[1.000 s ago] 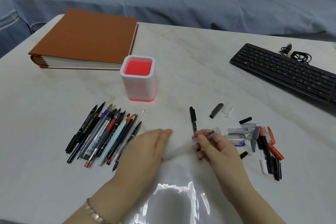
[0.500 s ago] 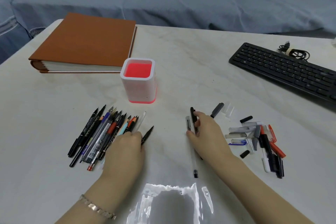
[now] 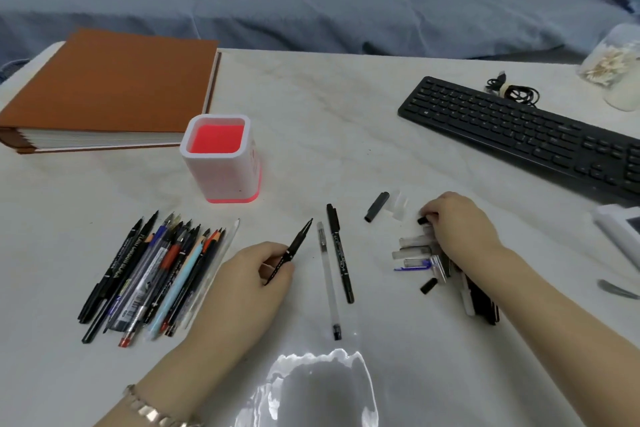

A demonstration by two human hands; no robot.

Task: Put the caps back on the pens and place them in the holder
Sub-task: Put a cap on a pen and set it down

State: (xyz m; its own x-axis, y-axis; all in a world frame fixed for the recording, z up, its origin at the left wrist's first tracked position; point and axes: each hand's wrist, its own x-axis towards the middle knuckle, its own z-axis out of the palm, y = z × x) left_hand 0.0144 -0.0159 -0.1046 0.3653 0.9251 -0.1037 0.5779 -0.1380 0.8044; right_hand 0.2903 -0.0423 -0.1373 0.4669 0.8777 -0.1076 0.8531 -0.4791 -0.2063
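Since the earlier frame, right hand (image 3: 457, 225) has shifted from the capped pens to the cap pile (image 3: 420, 253), fingertips pinching what appears to be a small black cap (image 3: 421, 220). Left hand (image 3: 249, 274) grips an uncapped black pen (image 3: 292, 250), tip raised. Holder (image 3: 221, 159) stands beyond, near the brown album (image 3: 110, 87).

Soft light, glare on table (image 3: 346, 107)

A brown album (image 3: 110, 87) lies on the marble table (image 3: 311, 114) at ten o'clock. A black keyboard (image 3: 526, 135) sits at two o'clock, a coiled cable (image 3: 512, 90) just behind it. A grey sofa (image 3: 277, 3) fills twelve o'clock.
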